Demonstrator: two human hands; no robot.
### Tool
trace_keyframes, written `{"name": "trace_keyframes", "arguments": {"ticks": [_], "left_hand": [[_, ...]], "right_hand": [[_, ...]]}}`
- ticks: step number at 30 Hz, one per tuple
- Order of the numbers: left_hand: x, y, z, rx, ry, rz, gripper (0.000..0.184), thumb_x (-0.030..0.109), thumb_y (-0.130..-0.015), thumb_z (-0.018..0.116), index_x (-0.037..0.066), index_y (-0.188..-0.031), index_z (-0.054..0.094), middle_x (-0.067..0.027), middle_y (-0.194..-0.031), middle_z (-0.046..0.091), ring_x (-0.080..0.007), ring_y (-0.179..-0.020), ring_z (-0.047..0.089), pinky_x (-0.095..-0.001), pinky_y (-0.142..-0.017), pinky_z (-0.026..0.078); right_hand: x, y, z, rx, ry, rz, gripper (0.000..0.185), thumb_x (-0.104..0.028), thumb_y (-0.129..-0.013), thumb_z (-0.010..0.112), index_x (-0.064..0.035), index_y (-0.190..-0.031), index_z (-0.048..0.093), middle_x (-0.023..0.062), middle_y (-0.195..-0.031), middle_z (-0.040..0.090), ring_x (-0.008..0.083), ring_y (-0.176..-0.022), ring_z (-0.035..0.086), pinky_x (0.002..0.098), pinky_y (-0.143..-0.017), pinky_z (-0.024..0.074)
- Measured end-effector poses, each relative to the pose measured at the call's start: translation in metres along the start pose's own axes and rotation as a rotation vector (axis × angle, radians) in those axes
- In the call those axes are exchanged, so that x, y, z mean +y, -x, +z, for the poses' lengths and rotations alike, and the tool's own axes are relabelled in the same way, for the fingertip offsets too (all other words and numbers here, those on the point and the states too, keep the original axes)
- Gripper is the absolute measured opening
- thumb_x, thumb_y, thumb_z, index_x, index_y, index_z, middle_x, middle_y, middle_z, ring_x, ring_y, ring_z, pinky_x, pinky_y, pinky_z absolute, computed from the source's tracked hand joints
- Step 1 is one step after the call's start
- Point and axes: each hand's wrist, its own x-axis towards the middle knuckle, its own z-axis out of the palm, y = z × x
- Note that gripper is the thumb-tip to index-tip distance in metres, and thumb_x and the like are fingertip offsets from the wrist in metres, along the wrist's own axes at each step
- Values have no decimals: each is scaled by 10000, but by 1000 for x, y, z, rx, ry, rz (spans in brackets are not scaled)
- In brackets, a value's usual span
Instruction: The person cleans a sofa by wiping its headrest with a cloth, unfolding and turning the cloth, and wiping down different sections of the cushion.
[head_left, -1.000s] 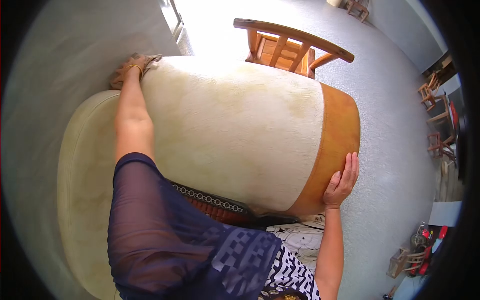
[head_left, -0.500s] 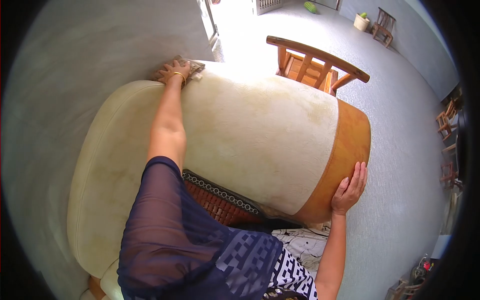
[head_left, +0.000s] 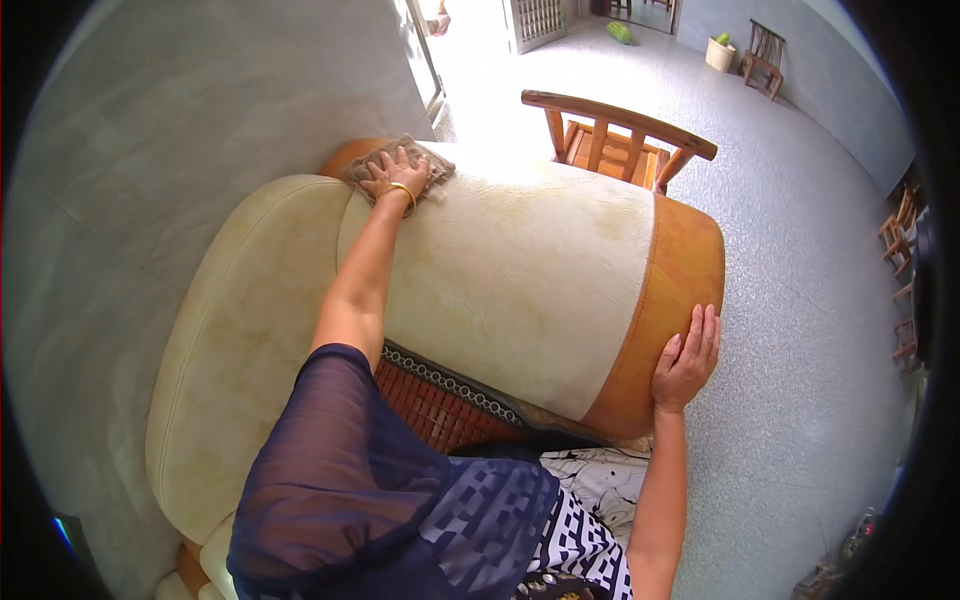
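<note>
My left hand (head_left: 396,178), with a yellow bangle at the wrist, lies spread on a brown cloth (head_left: 432,172) and presses it onto the far end of the cream sofa armrest (head_left: 510,270), close to the wall. The cloth sticks out around the fingers. Against the orange front band (head_left: 655,290) of the armrest rests my right hand (head_left: 686,362), its palm on the curved edge and nothing held in it. To the left stands the cream backrest (head_left: 250,330). A reddish woven seat mat (head_left: 425,405) with a dark patterned border shows below the armrest.
A wooden chair (head_left: 620,140) stands just beyond the armrest. Farther off are a green melon (head_left: 620,32), a pale pot (head_left: 719,54) and another wooden chair (head_left: 764,60). The grey wall (head_left: 200,110) runs along the left. More wooden furniture lines the right edge.
My left hand and the cloth have moved right, away from the wall, along the armrest's far end, uncovering an orange part there. My right hand stays on the orange band. The view has shifted.
</note>
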Motion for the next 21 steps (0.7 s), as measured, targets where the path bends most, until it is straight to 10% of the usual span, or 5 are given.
{"name": "trace_keyframes", "arguments": {"ticks": [21], "left_hand": [[113,120,-9,-115,-64,370,725,634,-868,313,273,-1490,223,-20,-1570,130,-331,-1442,56,-614,-1115,39]], "right_hand": [[10,7,6,41,-14,24,484,-248,-900,458,-69,-1350,464,130,-1409,433,319,-1311,376,445,-1074,295]]}}
